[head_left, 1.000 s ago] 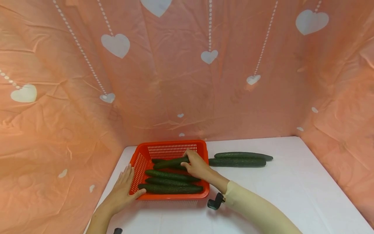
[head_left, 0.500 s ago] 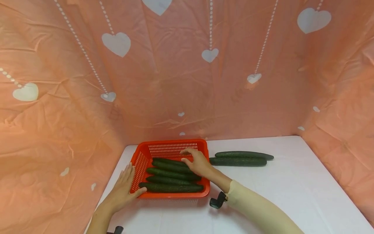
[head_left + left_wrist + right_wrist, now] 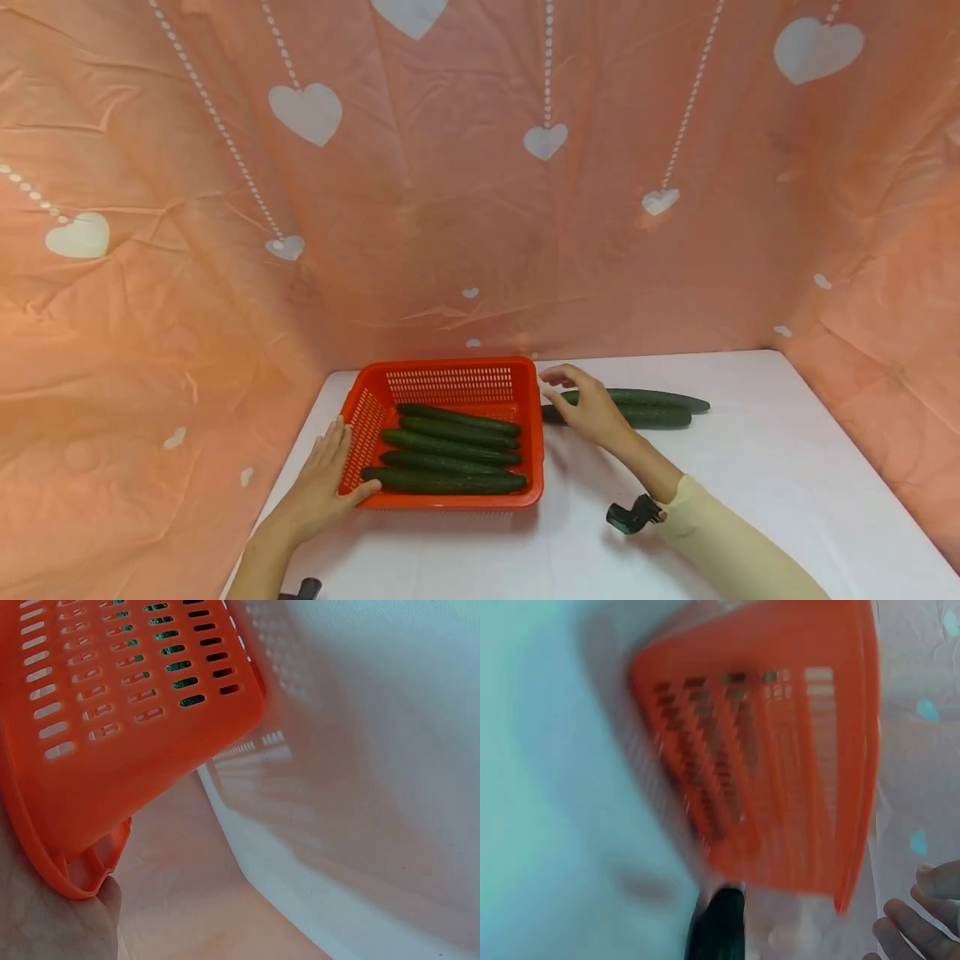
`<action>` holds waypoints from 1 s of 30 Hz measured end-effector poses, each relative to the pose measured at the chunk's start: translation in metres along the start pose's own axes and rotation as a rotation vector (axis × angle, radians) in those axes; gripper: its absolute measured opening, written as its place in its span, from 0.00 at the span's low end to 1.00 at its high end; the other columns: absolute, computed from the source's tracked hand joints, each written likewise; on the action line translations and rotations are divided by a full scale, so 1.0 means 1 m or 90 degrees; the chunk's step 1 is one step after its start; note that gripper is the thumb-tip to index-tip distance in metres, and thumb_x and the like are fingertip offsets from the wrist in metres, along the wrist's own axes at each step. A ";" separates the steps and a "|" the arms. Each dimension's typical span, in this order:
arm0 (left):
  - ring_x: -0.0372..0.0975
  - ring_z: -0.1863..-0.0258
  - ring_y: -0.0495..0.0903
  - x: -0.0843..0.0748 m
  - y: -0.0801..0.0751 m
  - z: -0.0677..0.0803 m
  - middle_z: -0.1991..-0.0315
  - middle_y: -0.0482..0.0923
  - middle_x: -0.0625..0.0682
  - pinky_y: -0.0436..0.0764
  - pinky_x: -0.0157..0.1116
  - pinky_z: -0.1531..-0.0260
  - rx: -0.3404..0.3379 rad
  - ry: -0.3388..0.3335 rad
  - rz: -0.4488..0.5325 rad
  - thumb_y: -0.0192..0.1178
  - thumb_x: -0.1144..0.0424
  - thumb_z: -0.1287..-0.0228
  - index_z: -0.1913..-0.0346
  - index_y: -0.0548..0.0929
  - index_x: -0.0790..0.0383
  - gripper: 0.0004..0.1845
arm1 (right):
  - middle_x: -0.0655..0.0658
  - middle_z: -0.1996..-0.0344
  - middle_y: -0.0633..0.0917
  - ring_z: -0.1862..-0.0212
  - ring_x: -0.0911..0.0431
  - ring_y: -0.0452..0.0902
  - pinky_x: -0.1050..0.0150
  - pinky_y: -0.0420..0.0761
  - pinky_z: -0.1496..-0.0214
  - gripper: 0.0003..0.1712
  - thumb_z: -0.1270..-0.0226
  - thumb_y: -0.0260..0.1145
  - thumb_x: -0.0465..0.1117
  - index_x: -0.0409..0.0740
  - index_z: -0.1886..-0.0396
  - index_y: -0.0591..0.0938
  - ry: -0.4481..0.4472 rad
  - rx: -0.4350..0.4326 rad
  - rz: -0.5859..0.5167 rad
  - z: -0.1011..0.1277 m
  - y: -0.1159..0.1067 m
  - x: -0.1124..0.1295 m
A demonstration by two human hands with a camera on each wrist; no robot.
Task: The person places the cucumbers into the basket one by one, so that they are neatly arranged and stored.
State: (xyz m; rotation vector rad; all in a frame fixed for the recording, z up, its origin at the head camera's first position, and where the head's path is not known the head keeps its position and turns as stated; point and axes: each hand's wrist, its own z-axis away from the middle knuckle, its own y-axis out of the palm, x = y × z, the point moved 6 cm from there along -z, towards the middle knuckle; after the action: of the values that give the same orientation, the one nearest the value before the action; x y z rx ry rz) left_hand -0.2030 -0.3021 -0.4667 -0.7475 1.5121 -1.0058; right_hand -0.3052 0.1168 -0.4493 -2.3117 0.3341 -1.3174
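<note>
An orange slotted basket (image 3: pixel 450 365) stands at the table's back left and holds several dark green cucumbers (image 3: pixel 450 446) lying side by side. My left hand (image 3: pixel 330 471) rests flat against the basket's left front corner, with the thumb on the front rim. In the left wrist view the palm (image 3: pixel 45 915) touches the basket's rim (image 3: pixel 75 877). My right hand (image 3: pixel 581 400) hovers empty, fingers relaxed, over the left ends of two cucumbers (image 3: pixel 660 408) lying on the table just right of the basket. The blurred right wrist view shows the basket's wall (image 3: pixel 780 765), a cucumber end (image 3: pixel 720 926) and my fingertips (image 3: pixel 930 915).
The white table (image 3: pixel 750 467) is walled at the left, back and right by pink cloth with white hearts (image 3: pixel 480 208). A black wrist camera mount (image 3: pixel 630 517) sits at my right sleeve.
My right hand let go of a cucumber inside the basket and moved right, out over the two cucumbers on the table. The left hand stayed on the basket's corner.
</note>
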 end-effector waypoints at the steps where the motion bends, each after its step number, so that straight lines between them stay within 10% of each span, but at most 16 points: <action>1: 0.66 0.15 0.32 0.000 0.000 0.000 0.13 0.32 0.68 0.25 0.47 0.17 0.002 -0.001 0.000 0.65 0.36 0.28 0.15 0.46 0.74 0.60 | 0.39 0.46 0.90 0.46 0.41 0.85 0.37 0.84 0.39 0.17 0.27 0.73 0.34 0.37 0.41 0.85 0.002 -0.002 0.007 0.003 -0.006 -0.004; 24: 0.65 0.15 0.33 -0.004 -0.004 0.001 0.13 0.32 0.68 0.35 0.62 0.17 0.008 -0.003 0.004 0.66 0.38 0.28 0.15 0.46 0.75 0.60 | 0.37 0.51 0.89 0.44 0.35 0.83 0.33 0.77 0.37 0.19 0.33 0.79 0.36 0.33 0.46 0.86 0.021 0.056 0.210 0.056 -0.099 -0.086; 30: 0.66 0.15 0.33 -0.004 -0.002 0.001 0.12 0.32 0.67 0.25 0.43 0.18 0.005 -0.002 0.008 0.66 0.38 0.28 0.15 0.46 0.74 0.60 | 0.35 0.49 0.88 0.42 0.32 0.80 0.29 0.74 0.38 0.21 0.35 0.80 0.38 0.34 0.45 0.87 0.049 0.081 0.262 0.063 -0.106 -0.096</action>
State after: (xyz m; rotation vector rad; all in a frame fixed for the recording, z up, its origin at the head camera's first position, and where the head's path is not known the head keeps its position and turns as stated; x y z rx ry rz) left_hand -0.2015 -0.2994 -0.4634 -0.7331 1.5075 -1.0007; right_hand -0.3017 0.2663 -0.4958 -1.9558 0.6900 -1.1817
